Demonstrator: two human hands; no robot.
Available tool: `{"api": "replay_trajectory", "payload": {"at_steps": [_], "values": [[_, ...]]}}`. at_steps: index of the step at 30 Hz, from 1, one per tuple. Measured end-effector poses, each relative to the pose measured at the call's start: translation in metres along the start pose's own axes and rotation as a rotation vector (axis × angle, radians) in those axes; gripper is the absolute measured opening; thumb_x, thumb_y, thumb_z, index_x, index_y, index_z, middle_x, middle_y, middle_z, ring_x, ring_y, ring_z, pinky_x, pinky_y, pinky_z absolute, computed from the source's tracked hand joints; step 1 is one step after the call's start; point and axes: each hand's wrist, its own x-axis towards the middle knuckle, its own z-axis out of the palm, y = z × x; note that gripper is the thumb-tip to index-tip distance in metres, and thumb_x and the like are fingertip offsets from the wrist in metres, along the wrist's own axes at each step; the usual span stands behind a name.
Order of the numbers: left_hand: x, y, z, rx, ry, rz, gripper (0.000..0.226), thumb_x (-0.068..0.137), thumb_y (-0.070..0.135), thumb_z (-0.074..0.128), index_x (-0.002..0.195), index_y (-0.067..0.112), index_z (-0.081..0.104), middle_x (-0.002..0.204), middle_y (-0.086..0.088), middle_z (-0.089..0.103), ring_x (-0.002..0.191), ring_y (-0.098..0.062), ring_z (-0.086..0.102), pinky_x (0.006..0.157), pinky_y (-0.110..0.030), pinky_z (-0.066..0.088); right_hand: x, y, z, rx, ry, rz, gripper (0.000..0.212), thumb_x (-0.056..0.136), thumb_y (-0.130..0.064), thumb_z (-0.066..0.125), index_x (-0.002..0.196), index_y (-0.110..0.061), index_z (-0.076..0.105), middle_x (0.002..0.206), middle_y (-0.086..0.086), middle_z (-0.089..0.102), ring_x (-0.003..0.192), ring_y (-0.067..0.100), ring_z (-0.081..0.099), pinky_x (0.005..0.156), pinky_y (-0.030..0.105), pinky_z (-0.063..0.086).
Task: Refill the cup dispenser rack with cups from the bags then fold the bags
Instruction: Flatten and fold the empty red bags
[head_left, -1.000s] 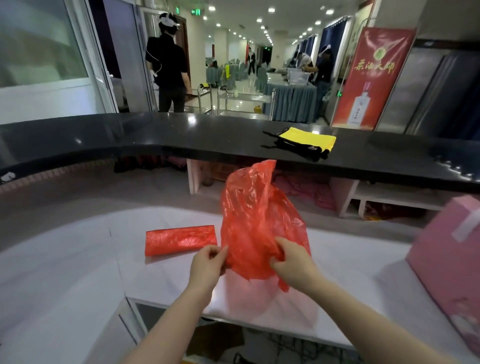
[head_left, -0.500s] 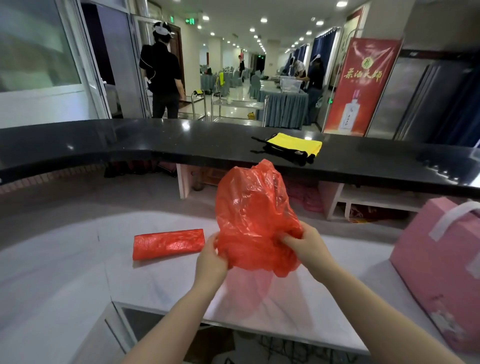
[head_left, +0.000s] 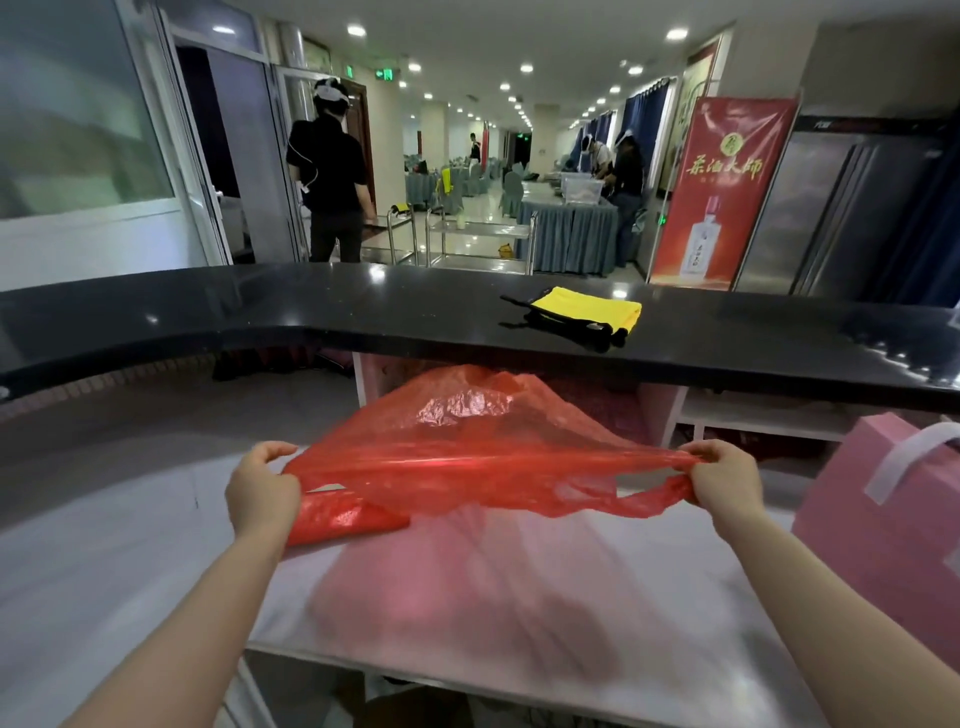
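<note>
A thin red plastic bag (head_left: 488, 457) is stretched wide in the air above the white counter (head_left: 519, 597). My left hand (head_left: 262, 491) pinches its left end and my right hand (head_left: 724, 480) pinches its right end, near the handle loops. Under the stretched bag, by my left hand, a second red bag (head_left: 343, 517) lies folded flat on the counter, partly hidden. No cup dispenser rack or cups are in view.
A pink gift bag (head_left: 883, 525) with a white handle stands at the right on the counter. A raised black bar top (head_left: 363, 317) runs behind, with a yellow and black cloth (head_left: 582, 314) on it. A person (head_left: 332, 171) stands beyond, near the doors.
My hands have moved apart, pulling the bunched, upright red bag out into a wide horizontal sheet. The view has shifted, so the folded bag now lies under my left hand.
</note>
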Motion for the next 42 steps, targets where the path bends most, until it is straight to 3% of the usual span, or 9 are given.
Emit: {"api": "replay_trajectory", "payload": {"at_steps": [7,14,18,20,23,29,35,39,42], "values": [[0.024,-0.037,-0.029,0.396,-0.117,0.228,0.036,0.078,-0.009,0.050,0.104,0.010,0.065,0.113,-0.013,0.065,0.103,-0.037,0.057,0.084,-0.041,0.043,0.007,0.007,-0.005,-0.261,0.055,0.004,0.022,0.092,-0.039,0.059,0.083,-0.019,0.063,0.066,0.001,0.066,0.044,0.020,0.065,0.069,0.042,0.058],[0.024,-0.069,-0.018,-0.196,-0.340,-0.494,0.021,0.087,-0.001,0.046,0.101,-0.001,0.062,0.077,-0.017,0.062,0.061,-0.026,0.058,0.038,-0.015,0.035,-0.006,0.014,0.010,0.465,-0.238,0.652,0.035,0.094,-0.054,0.050,0.081,-0.021,0.052,0.041,-0.003,0.048,0.025,0.003,0.034,0.029,0.008,0.022],[0.013,-0.070,-0.015,-0.381,-0.322,-0.586,0.014,0.092,-0.001,0.048,0.100,0.003,0.059,0.071,-0.015,0.057,0.032,-0.011,0.053,0.032,-0.013,0.035,-0.010,0.017,0.016,0.804,-0.226,0.671,0.031,0.103,-0.028,0.043,0.133,-0.032,0.049,0.099,0.020,0.069,0.060,0.029,0.069,0.048,0.029,0.057],[0.008,-0.068,-0.014,-0.394,-0.301,-0.570,0.016,0.093,-0.001,0.049,0.103,0.003,0.060,0.071,-0.014,0.058,0.034,-0.011,0.055,0.033,-0.014,0.039,-0.014,0.021,0.019,0.815,-0.221,0.619,0.039,0.106,-0.016,0.033,0.144,-0.024,0.039,0.133,0.026,0.052,0.083,0.041,0.064,0.068,0.038,0.061],[-0.003,-0.066,-0.015,-0.332,-0.317,-0.513,0.019,0.095,0.004,0.050,0.111,0.003,0.060,0.076,-0.014,0.061,0.053,-0.020,0.059,0.039,-0.019,0.046,-0.017,0.032,0.018,0.782,-0.133,0.571,0.041,0.101,-0.001,0.032,0.135,-0.017,0.048,0.129,0.028,0.053,0.074,0.037,0.065,0.081,0.042,0.057],[-0.032,-0.058,-0.031,-0.273,-0.771,-0.273,0.052,0.085,0.002,0.066,0.126,0.030,0.049,0.109,-0.006,0.063,0.100,-0.027,0.063,0.079,-0.037,0.052,-0.047,0.054,0.007,0.489,-0.157,0.579,0.035,0.092,-0.005,0.050,0.125,0.008,0.049,0.076,0.016,0.070,0.060,0.023,0.060,0.046,0.024,0.049],[-0.039,-0.071,-0.031,-0.608,-0.949,-0.509,0.047,0.078,0.019,0.068,0.123,0.030,0.060,0.119,-0.010,0.063,0.112,-0.034,0.059,0.082,-0.044,0.053,-0.092,0.048,0.025,0.065,-0.071,0.142,0.072,0.083,-0.002,0.048,0.148,-0.010,0.016,0.072,0.008,0.067,0.064,0.023,0.063,0.067,0.038,0.053],[-0.052,-0.081,-0.019,-0.498,-0.745,-0.428,0.024,0.090,0.012,0.059,0.114,0.018,0.064,0.114,-0.012,0.065,0.100,-0.030,0.066,0.073,-0.036,0.055,-0.118,0.044,0.047,-0.191,-0.211,-0.210,0.041,0.089,-0.008,0.054,0.128,-0.018,0.054,0.090,0.000,0.067,0.080,0.013,0.061,0.069,0.024,0.047],[-0.063,-0.085,-0.013,-0.487,-0.700,-0.409,0.024,0.090,0.005,0.059,0.111,0.017,0.063,0.108,-0.010,0.067,0.093,-0.027,0.068,0.069,-0.033,0.055,-0.126,0.047,0.073,-0.391,-0.368,-0.476,0.031,0.092,-0.013,0.055,0.121,-0.018,0.063,0.125,0.000,0.060,0.117,0.017,0.053,0.100,0.026,0.038]]}}
